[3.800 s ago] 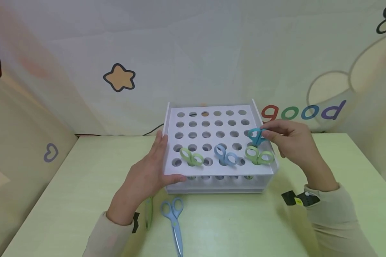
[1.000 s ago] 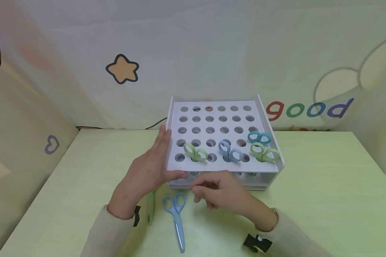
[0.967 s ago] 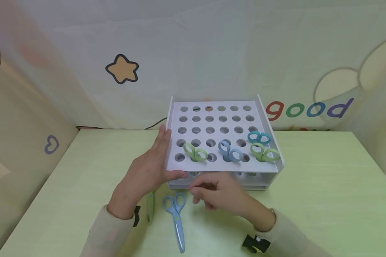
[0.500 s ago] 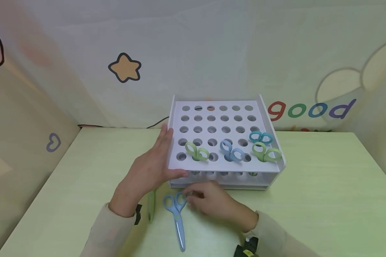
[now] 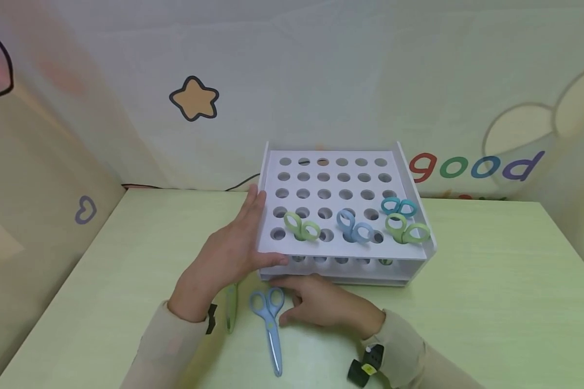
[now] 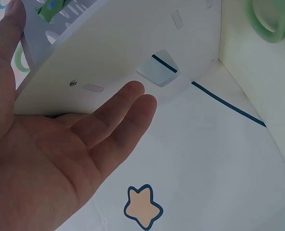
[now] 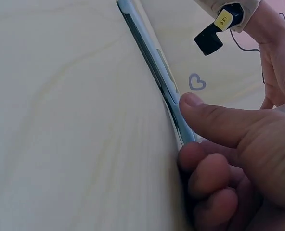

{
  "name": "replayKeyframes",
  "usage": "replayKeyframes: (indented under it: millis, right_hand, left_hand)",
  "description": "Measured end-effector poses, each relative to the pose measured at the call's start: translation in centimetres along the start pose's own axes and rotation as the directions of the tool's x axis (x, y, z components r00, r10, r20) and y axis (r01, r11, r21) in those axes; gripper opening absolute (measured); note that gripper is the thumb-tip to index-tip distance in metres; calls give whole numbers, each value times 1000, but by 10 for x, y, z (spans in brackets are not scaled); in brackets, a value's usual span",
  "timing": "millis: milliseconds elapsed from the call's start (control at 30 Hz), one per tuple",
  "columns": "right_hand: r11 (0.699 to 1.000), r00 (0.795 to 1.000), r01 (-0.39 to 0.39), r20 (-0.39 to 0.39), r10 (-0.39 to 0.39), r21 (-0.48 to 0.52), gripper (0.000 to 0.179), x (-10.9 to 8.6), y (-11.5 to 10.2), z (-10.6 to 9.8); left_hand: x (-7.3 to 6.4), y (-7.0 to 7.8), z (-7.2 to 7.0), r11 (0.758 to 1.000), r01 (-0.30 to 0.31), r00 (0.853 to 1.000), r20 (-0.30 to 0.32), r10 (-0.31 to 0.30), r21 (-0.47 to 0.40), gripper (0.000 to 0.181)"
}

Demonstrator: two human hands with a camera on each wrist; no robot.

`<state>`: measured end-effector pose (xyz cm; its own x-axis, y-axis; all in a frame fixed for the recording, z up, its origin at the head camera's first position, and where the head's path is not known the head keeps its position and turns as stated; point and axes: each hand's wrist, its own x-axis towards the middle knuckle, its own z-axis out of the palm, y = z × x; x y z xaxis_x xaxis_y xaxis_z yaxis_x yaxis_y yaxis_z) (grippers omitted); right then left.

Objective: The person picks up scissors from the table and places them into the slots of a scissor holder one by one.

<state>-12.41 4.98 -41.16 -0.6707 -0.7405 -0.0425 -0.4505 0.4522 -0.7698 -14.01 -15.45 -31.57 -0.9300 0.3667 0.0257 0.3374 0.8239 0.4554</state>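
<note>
A white rack point(image 5: 297, 249) with rows of round holes stands on the table. My left hand point(image 5: 224, 251) lies along its left side with straight fingers, thumb on the front edge. Blue scissors point(image 5: 274, 335) lie before the rack, handles toward it. My right hand point(image 5: 326, 305) is right beside those handles, index finger and thumb spread apart; in the right wrist view its thumb point(image 7: 210, 118) is at the scissors. Left green scissors point(image 5: 303, 229), light blue scissors point(image 5: 352, 229), right green scissors point(image 5: 404, 231) and teal scissors point(image 5: 398, 206) stand in the holes, loops up.
Another pair of green scissors point(image 5: 231, 308) lies on the table, partly hidden under my left wrist; in the left wrist view its green loops point(image 6: 272, 21) show. Behind the rack hangs a printed cloth point(image 5: 331, 81), and a dark cable point(image 5: 240, 182) runs along its foot.
My right hand has let go of the teal scissors, now in a hole, and come down left to the blue scissors, its fingers spreading. My left hand has stayed on the rack.
</note>
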Motion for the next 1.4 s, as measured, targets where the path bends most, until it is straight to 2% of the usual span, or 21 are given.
replayKeyframes:
  millis: [233, 500, 700, 833, 967, 1167, 1333, 1400]
  right_hand:
    - [998, 1000, -11, 15, 12, -57, 64, 2, 1, -1]
    - [986, 997, 71, -22, -76, -149, 33, -1, 1, -1]
    - [992, 999, 53, 8, -52, -115, 32, -10, 0, -5]
    - [997, 998, 59, 42, -57, -47, 30, -20, 2, -9]
    - [995, 996, 38, 72, -45, 98, 28, -31, 1, -16]
    - [948, 994, -66, 107, 35, 310, 26, -45, -14, -26]
    - [899, 997, -55, 64, 31, 434, 24, -56, -25, -36]
    - [891, 1000, -26, 20, 19, 454, 22, -61, -31, -42]
  left_hand:
    - [2, 1, 0, 1000, 0, 1000, 1, 0, 8, 122]
    - [5, 0, 2, 1000, 3, 1000, 6, -3, -4, 122]
    - [8, 3, 3, 1000, 15, 1000, 12, -15, 1, 123]
    - [8, 4, 4, 1000, 28, 999, 21, -28, 8, 123]
    - [7, 2, 4, 1000, 18, 1000, 10, -18, 10, 123]
    - [4, 0, 4, 1000, 15, 1000, -7, -15, 5, 124]
    - [2, 0, 3, 1000, 21, 1000, -6, -21, 8, 124]
    - [1, 0, 3, 1000, 13, 1000, -14, -13, 12, 123]
